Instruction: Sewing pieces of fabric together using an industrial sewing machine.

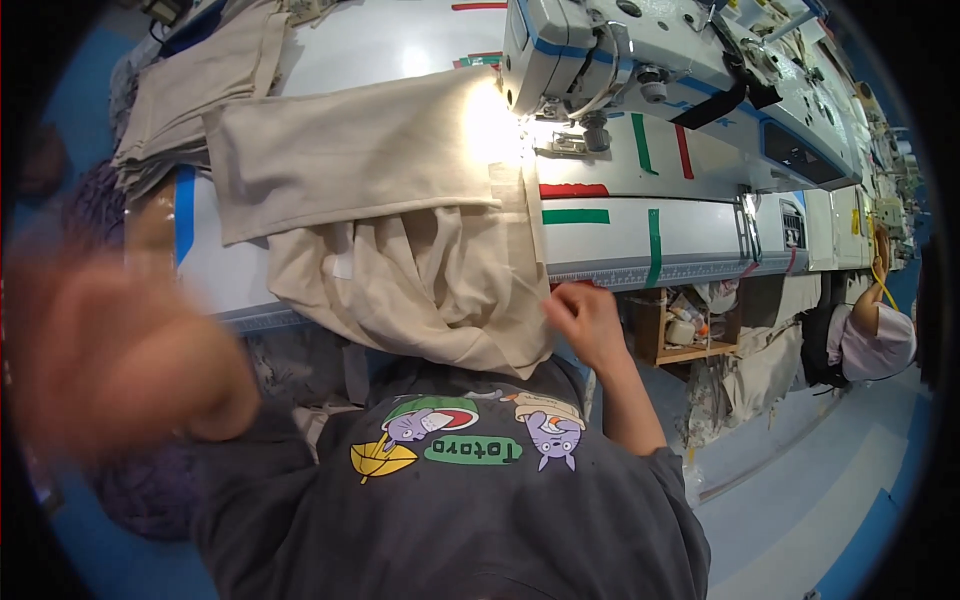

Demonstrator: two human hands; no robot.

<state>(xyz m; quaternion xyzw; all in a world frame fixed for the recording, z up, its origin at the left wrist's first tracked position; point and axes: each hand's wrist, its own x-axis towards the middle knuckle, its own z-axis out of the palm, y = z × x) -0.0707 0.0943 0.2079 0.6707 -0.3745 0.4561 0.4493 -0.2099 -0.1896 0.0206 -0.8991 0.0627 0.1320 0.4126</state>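
Note:
A beige cloth piece (340, 150), like a flat trouser leg or panel, lies across the sewing table, its right end under the lit presser foot (565, 143) of a white sewing machine (690, 90). More of the same cloth hangs in loose folds (400, 270) over the table's front edge. Beside the right edge of these folds is my right hand (588, 318), its fingers curled; whether they pinch the cloth cannot be made out. My left hand (120, 350) is raised at the far left, away from the cloth and smeared by motion.
A stack of folded beige pieces (200, 85) sits at the back left. A ruler strip (680, 270) runs along the table's front edge. Below it, on the right, is a wooden compartment (690, 330) with small items. Another person (870, 335) works farther right.

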